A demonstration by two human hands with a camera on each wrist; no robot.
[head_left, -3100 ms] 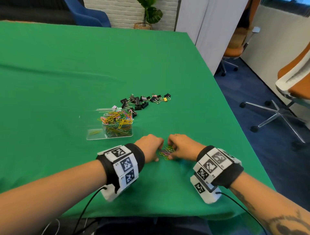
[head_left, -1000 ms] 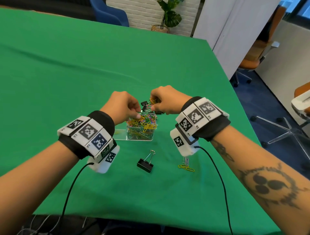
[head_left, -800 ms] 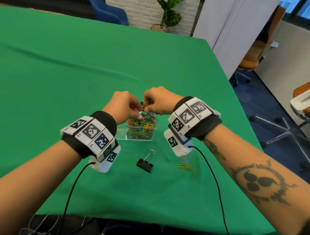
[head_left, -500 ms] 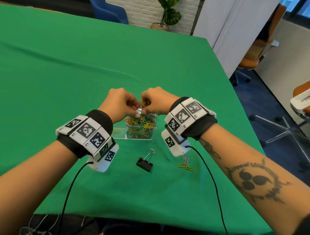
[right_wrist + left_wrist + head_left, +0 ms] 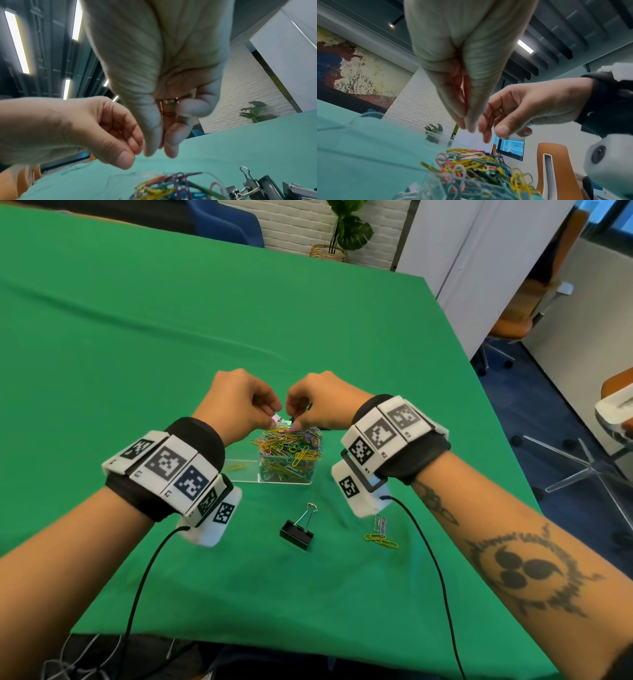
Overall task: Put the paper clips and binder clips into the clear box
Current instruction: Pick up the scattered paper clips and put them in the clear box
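The clear box stands mid-table, heaped above its rim with coloured paper clips, also seen close up as paper clips. Both hands hover just over the heap, fingertips nearly touching each other. My left hand has its fingertips bunched against the thumb, with nothing visible between them. My right hand hangs loosely curled, its thumb and fingers slightly apart and nothing in them. A black binder clip and a few loose paper clips lie on the cloth nearer me.
The box's clear lid lies flat to its left. More binder clips lie just beyond the box, mostly hidden behind my hands in the head view. The table's right edge drops to a floor with office chairs.
Three seconds ago both hands gathered clips near the front edge. Since one second ago they have closed in together over the box, and the yellow clips at my right fingers are no longer seen.
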